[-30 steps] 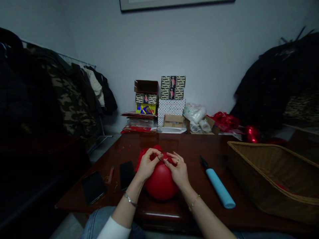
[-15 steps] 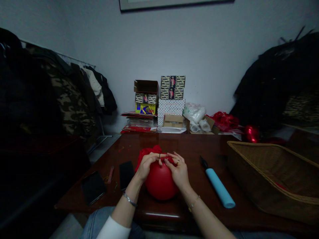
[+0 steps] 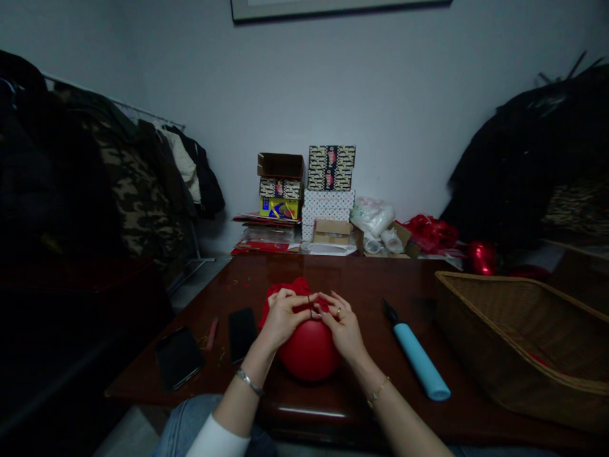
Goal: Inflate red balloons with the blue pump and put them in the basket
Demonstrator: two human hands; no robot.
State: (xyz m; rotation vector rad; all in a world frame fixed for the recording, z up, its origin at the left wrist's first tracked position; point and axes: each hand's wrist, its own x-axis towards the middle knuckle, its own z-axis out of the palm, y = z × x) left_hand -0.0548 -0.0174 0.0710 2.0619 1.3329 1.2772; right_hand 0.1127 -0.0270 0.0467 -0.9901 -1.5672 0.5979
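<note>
Balloon (image 3: 309, 355): red and rounded, just below the centre of the frame, near the front edge of the surface, its top partly hidden by two bare hands.
Left hand (image 3: 280, 322): at the balloon's upper left; thumb and forefinger are spread apart, with a thin dark band (image 3: 309, 298) looped around them.
Right hand (image 3: 347, 331): at the balloon's upper right; fingers are pinched together on a bit of red at its top, seemingly the neck, though the detail is small.
Wrists: silver bangle (image 3: 250, 383) on the left, gold-toned bracelet (image 3: 378, 392) on the right.
Red bundle (image 3: 299, 285): crumpled, just behind the left hand.
Surface (image 3: 380, 273): glossy, dark reddish-brown.
Lower left: two dark flat devices (image 3: 179, 357), with a small pinkish stick (image 3: 212, 334) between them.
Lower right: light-blue cylinder (image 3: 421, 362) with a black tapered tip, beside a large wicker basket (image 3: 495, 368).
Background: stacked boxes (image 3: 328, 206) at the centre, dark coats (image 3: 514, 158) at the upper right, camouflage jacket (image 3: 137, 197) at the left.
</note>
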